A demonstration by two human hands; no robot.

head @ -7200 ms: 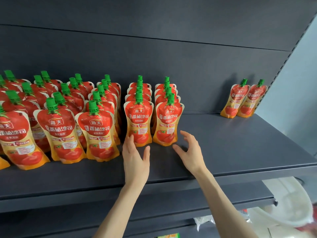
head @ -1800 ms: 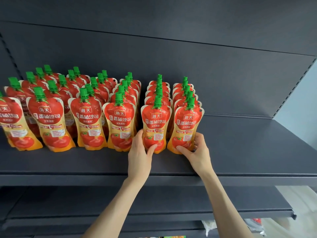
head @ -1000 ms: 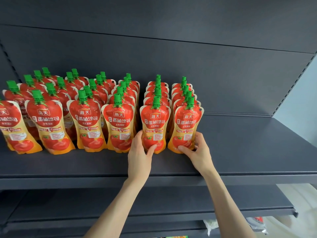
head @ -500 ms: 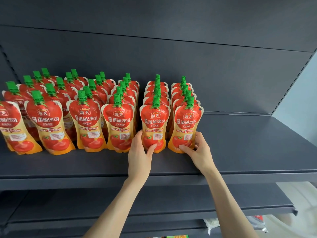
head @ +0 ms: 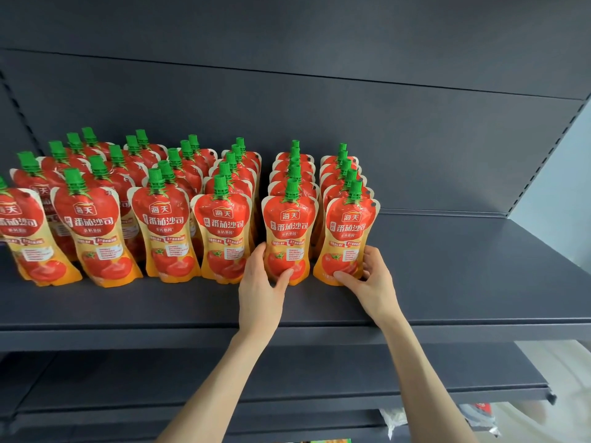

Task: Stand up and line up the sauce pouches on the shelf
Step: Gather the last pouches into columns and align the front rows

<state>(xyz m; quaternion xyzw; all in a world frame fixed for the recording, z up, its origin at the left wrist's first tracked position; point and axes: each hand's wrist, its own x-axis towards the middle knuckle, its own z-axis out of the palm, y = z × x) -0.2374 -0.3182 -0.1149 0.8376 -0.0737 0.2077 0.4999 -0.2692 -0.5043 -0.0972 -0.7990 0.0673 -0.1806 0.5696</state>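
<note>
While rows of green-capped tomato sauce pouches (head: 160,225) are standing upright across the left and middle of the dark grey shelf (head: 479,282), a person's bare hands are reaching onto that shelf over its front edge. The left hand (head: 259,292) is gripping the second-from-right front pouch (head: 289,231) low down, thumb lying across its face, fingers curling round its left side. The right hand (head: 371,282) is gripping the rightmost front pouch (head: 348,235) at its base, thumb lying along the bottom front, fingers curling round its right side. Both pouches are standing just beside each other.
</note>
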